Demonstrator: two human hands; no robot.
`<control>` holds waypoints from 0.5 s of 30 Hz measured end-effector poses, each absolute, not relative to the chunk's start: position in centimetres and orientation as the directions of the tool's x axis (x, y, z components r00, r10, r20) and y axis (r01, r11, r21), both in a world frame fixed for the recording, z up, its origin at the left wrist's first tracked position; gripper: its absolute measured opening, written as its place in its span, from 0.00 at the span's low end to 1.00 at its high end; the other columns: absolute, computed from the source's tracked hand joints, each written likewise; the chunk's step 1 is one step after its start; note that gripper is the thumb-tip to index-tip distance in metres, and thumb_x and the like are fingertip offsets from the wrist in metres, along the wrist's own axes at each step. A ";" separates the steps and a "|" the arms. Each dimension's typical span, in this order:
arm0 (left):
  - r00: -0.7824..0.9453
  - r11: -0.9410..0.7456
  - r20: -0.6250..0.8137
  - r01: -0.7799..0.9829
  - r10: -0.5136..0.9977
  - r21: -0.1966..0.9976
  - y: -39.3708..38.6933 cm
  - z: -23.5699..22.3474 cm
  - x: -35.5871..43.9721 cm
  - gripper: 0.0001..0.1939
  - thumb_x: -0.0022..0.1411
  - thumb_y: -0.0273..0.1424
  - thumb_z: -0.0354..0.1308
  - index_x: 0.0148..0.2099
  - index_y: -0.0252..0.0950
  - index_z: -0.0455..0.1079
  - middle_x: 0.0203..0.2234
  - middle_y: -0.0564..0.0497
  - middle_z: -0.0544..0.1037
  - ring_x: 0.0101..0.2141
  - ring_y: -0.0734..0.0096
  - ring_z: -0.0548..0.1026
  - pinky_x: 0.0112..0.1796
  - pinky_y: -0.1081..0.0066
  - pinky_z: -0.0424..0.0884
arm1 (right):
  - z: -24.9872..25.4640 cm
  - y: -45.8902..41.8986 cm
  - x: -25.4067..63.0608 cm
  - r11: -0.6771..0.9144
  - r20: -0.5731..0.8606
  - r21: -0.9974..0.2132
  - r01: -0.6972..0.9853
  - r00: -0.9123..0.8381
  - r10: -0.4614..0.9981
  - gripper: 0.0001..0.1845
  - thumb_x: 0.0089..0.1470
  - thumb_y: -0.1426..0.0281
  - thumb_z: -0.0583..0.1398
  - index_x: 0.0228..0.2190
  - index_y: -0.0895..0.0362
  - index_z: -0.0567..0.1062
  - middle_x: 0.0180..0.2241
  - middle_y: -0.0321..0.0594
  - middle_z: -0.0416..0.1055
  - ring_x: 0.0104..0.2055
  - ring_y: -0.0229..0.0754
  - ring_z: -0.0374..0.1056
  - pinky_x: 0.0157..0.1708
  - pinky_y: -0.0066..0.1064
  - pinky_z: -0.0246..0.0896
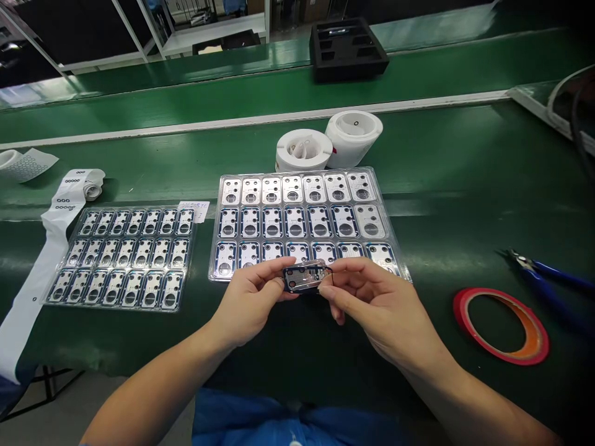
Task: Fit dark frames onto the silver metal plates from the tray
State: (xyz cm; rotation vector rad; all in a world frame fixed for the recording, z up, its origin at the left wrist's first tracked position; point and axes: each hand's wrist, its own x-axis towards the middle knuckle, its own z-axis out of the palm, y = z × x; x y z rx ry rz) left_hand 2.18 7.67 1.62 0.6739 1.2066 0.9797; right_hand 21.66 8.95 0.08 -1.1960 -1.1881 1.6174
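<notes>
A small silvery metal plate (304, 278) with a dark border is held up between my two hands, over the front edge of a tray. My left hand (251, 297) pinches its left end between thumb and fingers. At the right end, the thumb and forefinger of my right hand (372, 291) close on the plate's edge, where a thin dark line runs along it. Directly behind my hands lies the clear plastic tray (304, 206) with rows of similar plates. Blue borders show on the middle and front rows; one slot at the right of the middle row looks plain.
Left is a second filled tray (121, 260) with a paper label (195, 211) and a long sticker strip (49, 229). Two white label rolls (304, 152) (356, 137) stand behind. Right lie a red tape roll (458, 310) and blue-handled pliers (542, 282). A black tray (348, 68) sits farther back.
</notes>
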 end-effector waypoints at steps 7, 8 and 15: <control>0.059 0.447 -0.449 -0.264 0.892 0.855 7.6 1.5 2.2 0.16 0.56 0.23 0.61 0.47 0.36 0.80 0.43 0.50 0.83 0.43 0.69 0.80 0.38 0.77 0.81 | -0.2 9.0 21.8 -0.253 -0.227 -0.965 -0.067 -0.263 0.938 0.12 0.54 0.65 0.70 0.39 0.52 0.74 0.29 0.34 0.74 0.22 0.33 0.68 0.21 0.22 0.68; 0.059 0.445 -0.446 -0.265 0.893 0.855 7.6 1.5 2.2 0.16 0.56 0.23 0.61 0.47 0.36 0.80 0.43 0.50 0.83 0.43 0.69 0.80 0.38 0.77 0.81 | -0.2 9.0 21.8 -0.255 -0.229 -0.965 -0.068 -0.267 0.936 0.12 0.54 0.65 0.70 0.39 0.52 0.74 0.29 0.34 0.74 0.22 0.33 0.68 0.21 0.22 0.68; 0.067 0.440 -0.439 -0.262 0.896 0.859 7.6 1.5 2.1 0.16 0.58 0.23 0.60 0.47 0.37 0.81 0.42 0.51 0.83 0.42 0.71 0.80 0.39 0.77 0.81 | 0.0 9.0 21.8 -0.263 -0.236 -0.962 -0.069 -0.268 0.934 0.13 0.54 0.65 0.70 0.39 0.52 0.75 0.30 0.34 0.75 0.23 0.33 0.69 0.21 0.21 0.69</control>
